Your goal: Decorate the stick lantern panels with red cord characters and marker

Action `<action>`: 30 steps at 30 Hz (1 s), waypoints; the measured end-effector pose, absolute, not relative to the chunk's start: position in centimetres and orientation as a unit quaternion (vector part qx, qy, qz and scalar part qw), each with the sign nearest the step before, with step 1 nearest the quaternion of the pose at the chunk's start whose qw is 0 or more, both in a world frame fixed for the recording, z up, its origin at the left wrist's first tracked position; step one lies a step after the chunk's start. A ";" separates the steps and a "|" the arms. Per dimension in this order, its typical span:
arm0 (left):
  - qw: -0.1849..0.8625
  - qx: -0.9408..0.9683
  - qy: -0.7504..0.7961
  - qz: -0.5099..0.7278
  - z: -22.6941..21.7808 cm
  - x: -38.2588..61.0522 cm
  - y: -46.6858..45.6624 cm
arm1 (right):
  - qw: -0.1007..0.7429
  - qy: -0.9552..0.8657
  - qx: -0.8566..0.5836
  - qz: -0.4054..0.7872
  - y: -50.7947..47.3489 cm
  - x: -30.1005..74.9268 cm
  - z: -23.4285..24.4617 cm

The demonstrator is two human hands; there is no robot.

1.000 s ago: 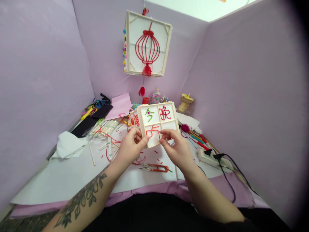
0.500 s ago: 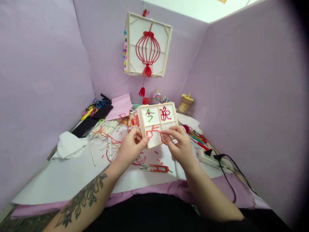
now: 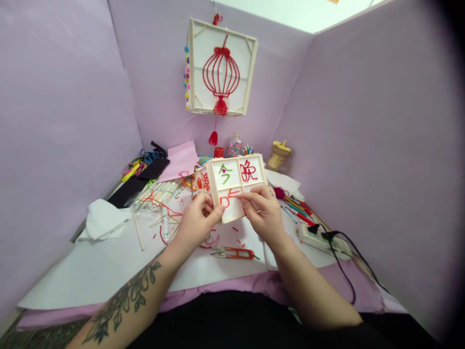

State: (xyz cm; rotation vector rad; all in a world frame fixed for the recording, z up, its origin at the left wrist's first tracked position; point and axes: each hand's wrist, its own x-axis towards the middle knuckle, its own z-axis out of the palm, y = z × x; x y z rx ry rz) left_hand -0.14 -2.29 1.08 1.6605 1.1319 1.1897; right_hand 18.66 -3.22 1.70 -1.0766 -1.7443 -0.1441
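My left hand is closed on the lower left edge of a small box-shaped paper lantern with a pale wooden frame, held tilted above the table. Its front panel is divided into compartments. A green yarn character fills the upper left one, and a red yarn character the upper right. In the lower left compartment lies a partly formed red yarn character. My right hand pinches the red yarn there against the panel, its fingers covering most of the lower right compartment.
Red-handled thread snips lie below the lantern among red scraps. A larger lantern hangs ahead. To the right is a power strip with black cords. Black card, bagged sticks and white tissue lie left.
My right fingertips have shifted slightly left and up along the red yarn, and the yarn's curve below them shows less. My left hand and the small lantern stay in place.
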 end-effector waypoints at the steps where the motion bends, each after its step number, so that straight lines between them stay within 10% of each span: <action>1: 0.393 0.653 0.447 0.468 1.1 -0.1 -2.3 | 0.518 -0.724 -0.451 -0.057 -3.3 18.7 1.7; 30: 0.392 0.655 0.447 0.467 1.0 -0.2 -2.3 | 0.475 -0.735 -0.459 -0.151 -3.7 19.3 1.7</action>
